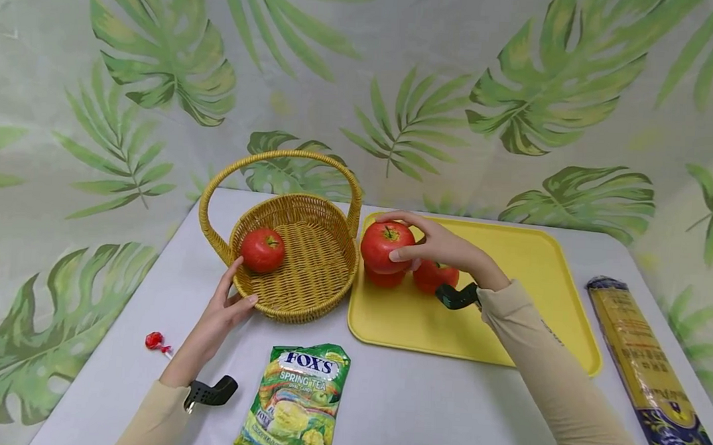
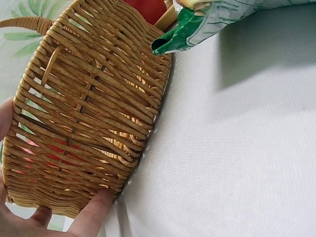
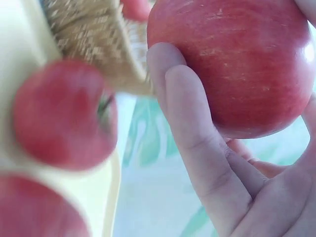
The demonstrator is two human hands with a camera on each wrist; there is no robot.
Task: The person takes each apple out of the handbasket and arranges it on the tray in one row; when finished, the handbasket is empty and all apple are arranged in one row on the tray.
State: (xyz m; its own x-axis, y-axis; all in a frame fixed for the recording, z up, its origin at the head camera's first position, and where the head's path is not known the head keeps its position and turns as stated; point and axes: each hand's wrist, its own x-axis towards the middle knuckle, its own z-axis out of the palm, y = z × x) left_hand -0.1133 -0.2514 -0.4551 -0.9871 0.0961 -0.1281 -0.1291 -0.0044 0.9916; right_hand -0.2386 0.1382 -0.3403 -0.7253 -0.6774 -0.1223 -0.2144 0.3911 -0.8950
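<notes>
A red apple [image 1: 384,245] is held by my right hand [image 1: 447,248], above the left end of the yellow tray [image 1: 521,289]. In the right wrist view, curled fingers [image 3: 190,108] support the held apple [image 3: 237,64] from its side and below. Two more apples lie on the tray, one apple [image 1: 385,279] under the held one and another apple [image 1: 433,277] beside it. My left hand [image 1: 217,319] grips the near left side of the wicker basket [image 1: 307,267], its thumb [image 2: 94,215] against the outer weave. Inside the basket, on the left, sits one apple [image 1: 262,250].
The basket's tall handle [image 1: 282,154] arches over it. In front lies a green candy bag [image 1: 297,402]; at left is a red lollipop [image 1: 155,340]. A long yellow and blue pasta packet [image 1: 649,368] lies right of the tray. A leaf-patterned cloth [image 1: 409,105] hangs behind.
</notes>
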